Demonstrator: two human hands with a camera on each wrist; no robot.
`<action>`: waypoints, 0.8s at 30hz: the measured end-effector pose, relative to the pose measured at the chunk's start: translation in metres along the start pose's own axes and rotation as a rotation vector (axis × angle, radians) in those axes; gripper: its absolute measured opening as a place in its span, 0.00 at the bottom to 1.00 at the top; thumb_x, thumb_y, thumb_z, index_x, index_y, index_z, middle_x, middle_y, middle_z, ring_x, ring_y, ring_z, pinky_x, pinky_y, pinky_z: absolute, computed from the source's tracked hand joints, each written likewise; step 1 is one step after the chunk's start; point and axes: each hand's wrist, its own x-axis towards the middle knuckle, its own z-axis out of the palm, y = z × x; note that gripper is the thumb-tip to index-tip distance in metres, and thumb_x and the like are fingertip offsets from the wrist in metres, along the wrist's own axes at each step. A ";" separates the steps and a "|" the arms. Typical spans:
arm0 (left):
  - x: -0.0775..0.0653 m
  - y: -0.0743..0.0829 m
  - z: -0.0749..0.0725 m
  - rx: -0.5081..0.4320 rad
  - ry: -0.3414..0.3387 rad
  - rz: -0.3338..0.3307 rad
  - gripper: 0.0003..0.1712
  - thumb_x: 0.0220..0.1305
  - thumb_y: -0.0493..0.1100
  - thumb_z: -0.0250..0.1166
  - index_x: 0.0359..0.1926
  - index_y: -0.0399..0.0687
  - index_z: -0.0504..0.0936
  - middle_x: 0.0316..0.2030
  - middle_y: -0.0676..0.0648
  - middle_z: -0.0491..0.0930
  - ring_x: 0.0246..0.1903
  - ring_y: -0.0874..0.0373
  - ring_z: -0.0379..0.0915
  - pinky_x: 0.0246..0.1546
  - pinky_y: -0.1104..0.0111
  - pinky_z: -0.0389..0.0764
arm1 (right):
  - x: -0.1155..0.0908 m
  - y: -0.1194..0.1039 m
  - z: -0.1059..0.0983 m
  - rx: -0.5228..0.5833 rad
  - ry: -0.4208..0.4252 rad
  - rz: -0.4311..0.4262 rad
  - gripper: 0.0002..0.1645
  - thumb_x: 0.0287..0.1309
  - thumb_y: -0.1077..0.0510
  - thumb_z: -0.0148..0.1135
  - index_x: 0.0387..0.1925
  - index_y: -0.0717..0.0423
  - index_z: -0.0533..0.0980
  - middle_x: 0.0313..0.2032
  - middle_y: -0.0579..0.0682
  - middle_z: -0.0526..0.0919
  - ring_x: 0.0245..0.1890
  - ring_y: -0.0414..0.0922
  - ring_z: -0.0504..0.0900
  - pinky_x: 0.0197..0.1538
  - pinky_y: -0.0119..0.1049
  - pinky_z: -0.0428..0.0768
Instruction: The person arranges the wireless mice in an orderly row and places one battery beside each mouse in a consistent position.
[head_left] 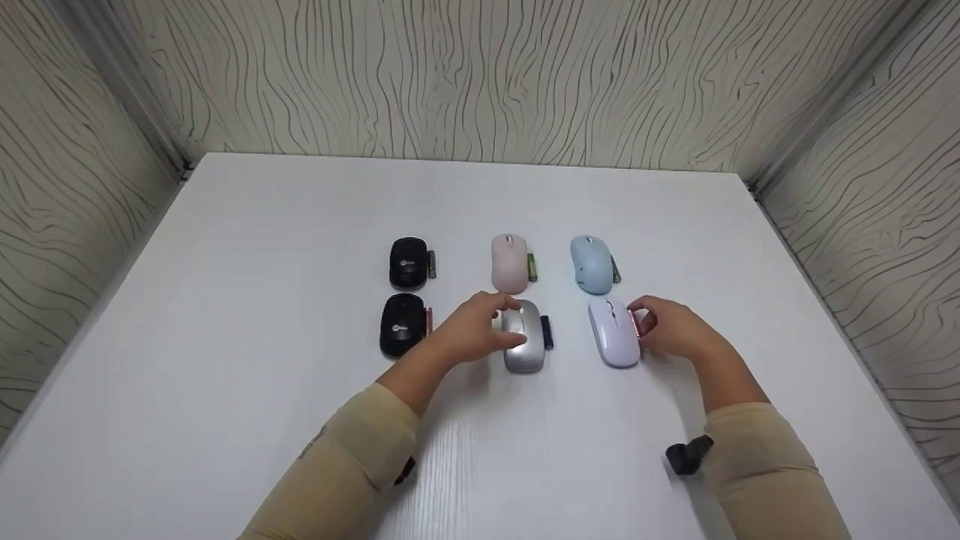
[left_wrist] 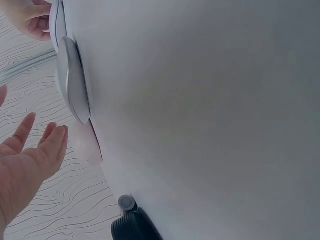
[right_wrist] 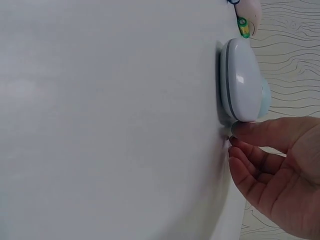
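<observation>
My left hand [head_left: 474,330] hovers around the silver mouse [head_left: 523,352], thumb and fingers spread apart. In the left wrist view its fingers [left_wrist: 52,145] are straight beside that mouse, holding nothing. At the right side of the white mouse [head_left: 616,341], my right hand [head_left: 673,330] pinches a thin reddish battery [head_left: 636,324] between thumb and curled fingers. The right wrist view shows the thumb [right_wrist: 255,129] right at the end of the white mouse [right_wrist: 242,80], the fingers mostly hiding the battery. A dark blue battery [head_left: 547,332] lies along the silver mouse.
Behind are a black mouse [head_left: 409,262], a pink mouse [head_left: 510,262] with a green battery [head_left: 532,267], and a blue mouse [head_left: 592,264] with a dark battery [head_left: 616,269]. Another black mouse [head_left: 402,325] is near my left forearm, a red battery [head_left: 429,321] beside it. Patterned panels enclose the white table [head_left: 225,300].
</observation>
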 end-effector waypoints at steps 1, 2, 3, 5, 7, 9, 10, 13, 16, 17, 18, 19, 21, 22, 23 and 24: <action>0.000 0.000 0.000 -0.003 -0.001 -0.004 0.30 0.53 0.48 0.67 0.57 0.47 0.72 0.54 0.41 0.70 0.53 0.48 0.66 0.52 0.61 0.69 | 0.000 0.000 0.000 0.000 -0.002 0.000 0.31 0.50 0.67 0.61 0.57 0.58 0.65 0.34 0.54 0.74 0.33 0.48 0.72 0.36 0.37 0.72; 0.000 0.000 0.001 -0.004 -0.002 -0.009 0.30 0.53 0.48 0.67 0.57 0.48 0.72 0.53 0.42 0.70 0.53 0.48 0.66 0.52 0.61 0.69 | -0.001 0.000 -0.001 0.001 -0.005 -0.004 0.31 0.50 0.67 0.61 0.58 0.58 0.65 0.34 0.54 0.74 0.33 0.48 0.72 0.36 0.37 0.71; 0.001 0.000 0.001 -0.003 -0.002 -0.014 0.30 0.53 0.49 0.67 0.57 0.49 0.72 0.53 0.42 0.70 0.53 0.49 0.66 0.52 0.61 0.69 | -0.001 -0.001 -0.001 0.001 -0.007 -0.005 0.32 0.50 0.67 0.61 0.58 0.58 0.65 0.33 0.53 0.74 0.33 0.48 0.72 0.36 0.37 0.71; 0.001 0.000 0.001 -0.002 -0.004 -0.027 0.30 0.53 0.50 0.67 0.57 0.50 0.72 0.54 0.43 0.69 0.53 0.49 0.66 0.52 0.61 0.69 | -0.002 -0.002 -0.002 -0.005 -0.011 -0.003 0.32 0.50 0.66 0.61 0.59 0.58 0.64 0.33 0.53 0.74 0.33 0.47 0.72 0.36 0.37 0.71; 0.001 0.000 0.001 -0.003 -0.005 -0.038 0.30 0.53 0.50 0.67 0.57 0.50 0.72 0.54 0.43 0.69 0.53 0.50 0.66 0.52 0.61 0.69 | -0.003 -0.004 -0.004 -0.013 -0.013 -0.001 0.33 0.50 0.66 0.61 0.59 0.59 0.63 0.33 0.53 0.75 0.33 0.47 0.73 0.36 0.37 0.72; 0.000 0.000 0.000 -0.001 -0.004 -0.036 0.30 0.53 0.50 0.67 0.57 0.50 0.72 0.54 0.43 0.69 0.53 0.50 0.66 0.52 0.61 0.70 | -0.004 -0.005 -0.006 -0.025 -0.014 0.010 0.33 0.51 0.65 0.61 0.60 0.59 0.63 0.33 0.53 0.75 0.33 0.47 0.73 0.36 0.37 0.72; 0.000 0.000 0.000 0.001 -0.003 -0.033 0.30 0.53 0.49 0.67 0.57 0.50 0.72 0.54 0.43 0.69 0.53 0.49 0.66 0.51 0.61 0.70 | -0.004 -0.006 -0.007 -0.030 -0.016 0.017 0.33 0.51 0.65 0.61 0.60 0.59 0.62 0.34 0.54 0.75 0.33 0.47 0.73 0.36 0.37 0.72; -0.001 -0.001 -0.001 0.000 0.004 -0.014 0.30 0.53 0.49 0.67 0.57 0.49 0.72 0.53 0.42 0.70 0.53 0.48 0.67 0.51 0.61 0.70 | -0.004 -0.008 -0.011 -0.047 -0.021 0.026 0.34 0.51 0.65 0.61 0.61 0.59 0.62 0.35 0.55 0.75 0.34 0.48 0.74 0.36 0.38 0.73; -0.001 -0.001 -0.003 0.001 0.003 -0.007 0.30 0.53 0.49 0.67 0.57 0.49 0.72 0.54 0.41 0.69 0.54 0.47 0.66 0.51 0.60 0.70 | -0.004 -0.008 -0.014 -0.054 -0.024 0.020 0.35 0.51 0.65 0.61 0.61 0.60 0.61 0.36 0.56 0.75 0.35 0.48 0.74 0.36 0.39 0.74; -0.002 -0.002 -0.004 0.002 0.001 -0.007 0.30 0.53 0.49 0.67 0.57 0.49 0.72 0.54 0.41 0.69 0.54 0.47 0.66 0.51 0.60 0.70 | -0.004 -0.009 -0.015 -0.057 -0.024 0.014 0.34 0.51 0.65 0.61 0.61 0.60 0.61 0.37 0.56 0.75 0.35 0.49 0.74 0.36 0.39 0.74; -0.002 -0.002 -0.004 0.001 0.001 -0.005 0.29 0.53 0.49 0.67 0.57 0.49 0.72 0.54 0.41 0.69 0.54 0.47 0.66 0.51 0.60 0.70 | -0.004 -0.009 -0.016 -0.059 -0.024 0.014 0.34 0.51 0.65 0.61 0.61 0.61 0.61 0.37 0.56 0.75 0.35 0.49 0.74 0.37 0.39 0.74; -0.002 -0.002 -0.005 0.004 0.001 -0.006 0.29 0.53 0.49 0.67 0.57 0.50 0.72 0.54 0.41 0.69 0.54 0.48 0.66 0.51 0.60 0.70 | -0.004 -0.009 -0.017 -0.063 -0.023 0.012 0.34 0.52 0.65 0.60 0.61 0.61 0.61 0.37 0.57 0.75 0.35 0.49 0.74 0.37 0.40 0.74; -0.002 -0.003 -0.007 0.007 0.004 -0.008 0.29 0.53 0.49 0.67 0.57 0.50 0.72 0.54 0.41 0.69 0.54 0.48 0.66 0.52 0.60 0.70 | -0.005 -0.011 -0.019 -0.071 -0.020 0.014 0.33 0.53 0.64 0.59 0.61 0.61 0.61 0.39 0.58 0.75 0.36 0.50 0.74 0.37 0.40 0.75; -0.002 -0.003 -0.009 0.011 0.007 -0.009 0.29 0.53 0.49 0.67 0.56 0.50 0.72 0.54 0.41 0.70 0.54 0.48 0.66 0.52 0.60 0.70 | -0.005 -0.012 -0.020 -0.078 -0.016 0.018 0.32 0.54 0.64 0.59 0.61 0.61 0.61 0.39 0.58 0.75 0.37 0.50 0.74 0.38 0.41 0.75; -0.003 -0.004 -0.011 0.019 0.012 -0.009 0.29 0.53 0.49 0.67 0.56 0.50 0.72 0.54 0.41 0.70 0.54 0.48 0.66 0.52 0.60 0.69 | -0.005 -0.014 -0.022 -0.084 -0.009 0.018 0.32 0.55 0.63 0.59 0.61 0.61 0.62 0.40 0.59 0.75 0.37 0.50 0.74 0.38 0.41 0.75; -0.003 -0.004 -0.014 0.028 0.019 -0.013 0.29 0.54 0.49 0.67 0.56 0.50 0.72 0.54 0.41 0.70 0.54 0.48 0.66 0.52 0.60 0.69 | -0.005 -0.016 -0.025 -0.090 -0.001 0.019 0.31 0.56 0.62 0.58 0.61 0.61 0.62 0.40 0.59 0.75 0.37 0.50 0.74 0.38 0.41 0.75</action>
